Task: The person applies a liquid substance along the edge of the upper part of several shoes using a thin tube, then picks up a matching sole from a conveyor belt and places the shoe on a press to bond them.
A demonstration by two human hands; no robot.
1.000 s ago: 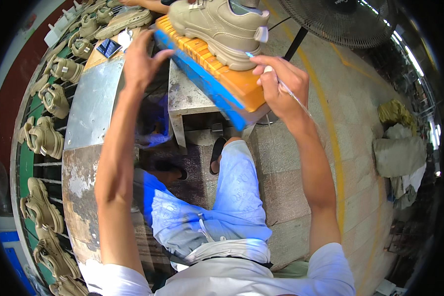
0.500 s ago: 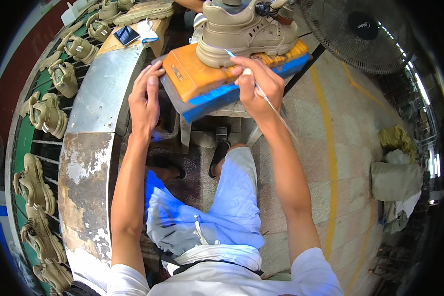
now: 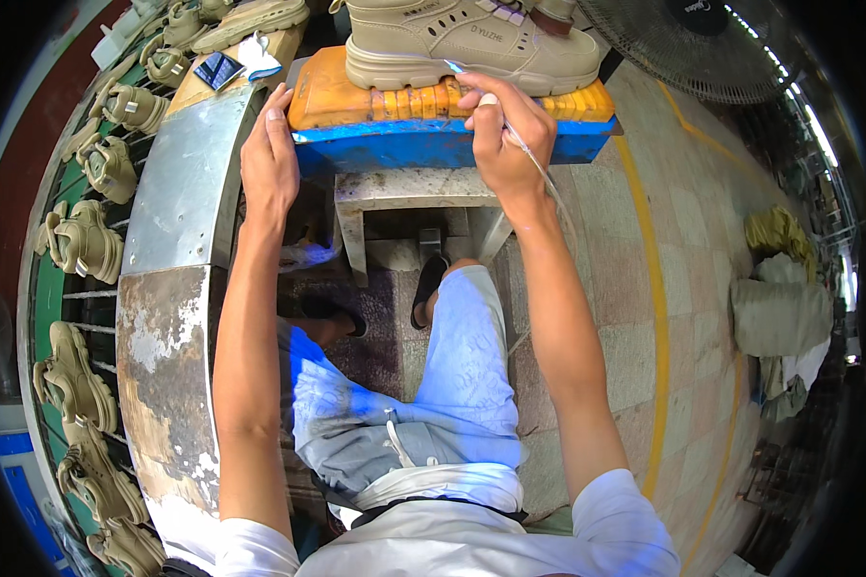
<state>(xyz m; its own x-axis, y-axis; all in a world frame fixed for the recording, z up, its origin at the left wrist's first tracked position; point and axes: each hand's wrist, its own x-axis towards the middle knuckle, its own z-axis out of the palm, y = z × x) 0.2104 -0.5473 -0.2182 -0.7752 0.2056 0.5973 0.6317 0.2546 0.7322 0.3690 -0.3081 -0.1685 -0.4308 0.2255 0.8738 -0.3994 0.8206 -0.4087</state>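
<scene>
A beige sneaker (image 3: 452, 43) with a thick sole stands on an orange-topped block with blue sides (image 3: 404, 144), its upper part cut off by the picture's top edge. My left hand (image 3: 269, 159) grips the left end of the block, fingers around its edge. In my right hand (image 3: 515, 144) I pinch a thin pen-like tool (image 3: 454, 67) with a pale blue tip. The tip is at the sneaker's sole, near where it meets the upper; whether it touches, I cannot tell. A thin pale cord (image 3: 553, 188) trails from the tool past my wrist.
Beneath the block stands a metal stool-like frame (image 3: 414, 188). Along my left runs a metal-topped bench (image 3: 188, 207) with a phone (image 3: 218, 70) and a white cloth (image 3: 258, 58). Beyond it, a rack holds several beige shoes (image 3: 91, 238). A fan (image 3: 678, 48) stands at far right.
The block and sneaker have turned, so their long side now faces me squarely. My left hand moved with the block's end; the tool stays by the sole. The view shifted slightly.
</scene>
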